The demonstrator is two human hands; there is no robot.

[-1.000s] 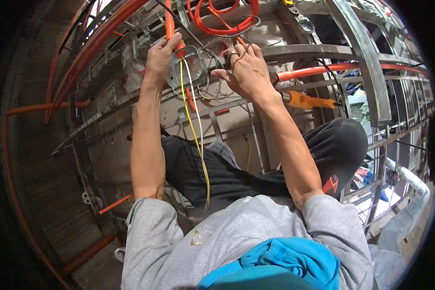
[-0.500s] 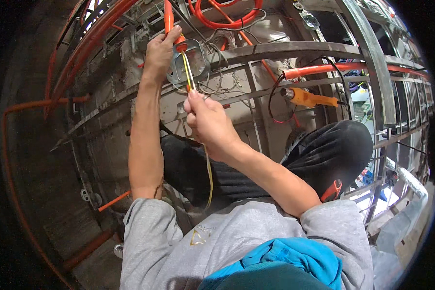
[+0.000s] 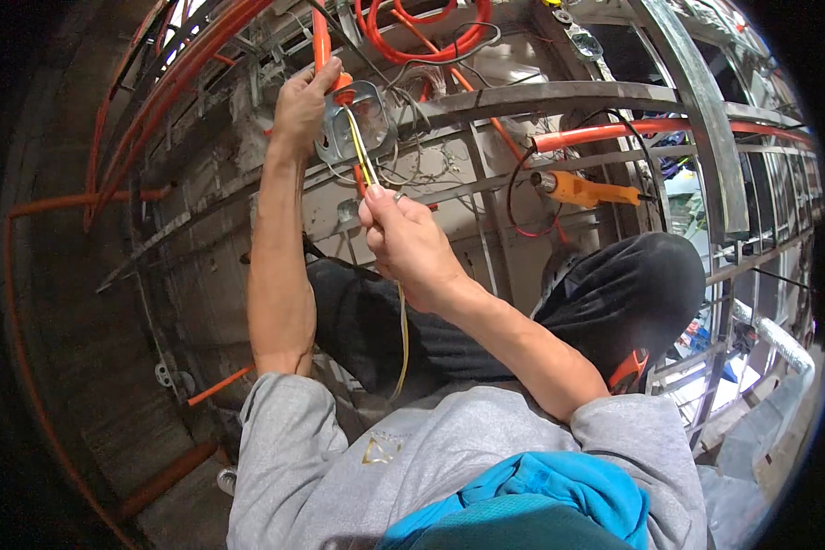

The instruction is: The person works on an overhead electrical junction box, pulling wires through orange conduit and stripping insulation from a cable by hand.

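My left hand [image 3: 304,101] grips the lower end of an orange conduit [image 3: 322,32] at its orange fitting [image 3: 344,90]. Beside it is a galvanised metal junction box [image 3: 373,117]. A pair of yellow and white wires [image 3: 359,147] runs from the fitting down across the box into my right hand [image 3: 399,229], which is closed around them with the thumb on top. Their loose lengths hang below that hand toward my lap. Thin grey wires [image 3: 412,165] dangle to the right of the box.
A red coiled hose [image 3: 408,46] hangs above. Metal framing rails [image 3: 568,92] cross over orange pipes [image 3: 605,133]. An orange-yellow tool [image 3: 587,191] with a cable lies at the right. My bent knees in dark trousers [image 3: 651,284] are below, and a silver duct [image 3: 779,348] is at the far right.
My right hand has left the wires by the rails, come down and left, and closed on the yellow and white wires. It has since moved slightly lower. My left hand stays on the fitting.
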